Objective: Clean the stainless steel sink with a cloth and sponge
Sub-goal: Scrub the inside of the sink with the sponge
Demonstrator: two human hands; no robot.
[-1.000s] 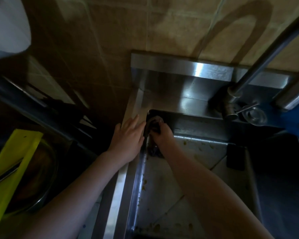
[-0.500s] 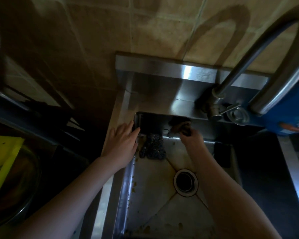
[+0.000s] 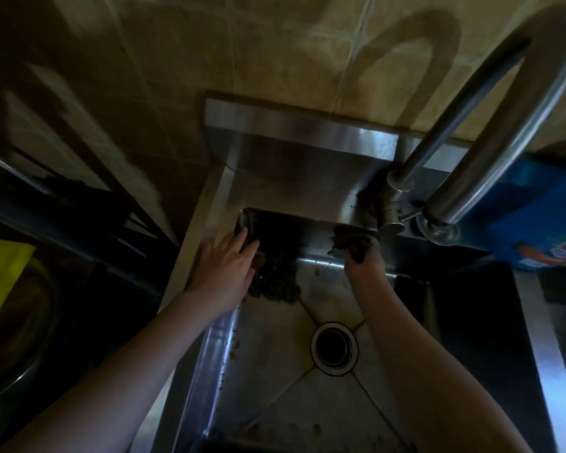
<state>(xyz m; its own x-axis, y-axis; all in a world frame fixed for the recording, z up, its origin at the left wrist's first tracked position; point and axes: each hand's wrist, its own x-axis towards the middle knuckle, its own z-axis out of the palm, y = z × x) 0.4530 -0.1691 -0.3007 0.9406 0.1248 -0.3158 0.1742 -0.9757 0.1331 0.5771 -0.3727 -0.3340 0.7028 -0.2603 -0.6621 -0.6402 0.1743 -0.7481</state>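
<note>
Left hand (image 3: 224, 273): fingers straight, flat on the left rim of the sink (image 3: 196, 243), fingertips over the edge.
Right hand (image 3: 361, 266): fingers curled round a dark cloth (image 3: 352, 243), against the back wall under the tap (image 3: 490, 125).
Scourer (image 3: 276, 276): in the back-left corner, just beside the left hand.
Count: two hands, one cloth, one scourer, one drain (image 3: 334, 348), one tap.
Change: a second ago the right hand was in the back-left corner; now it is further right.
</note>
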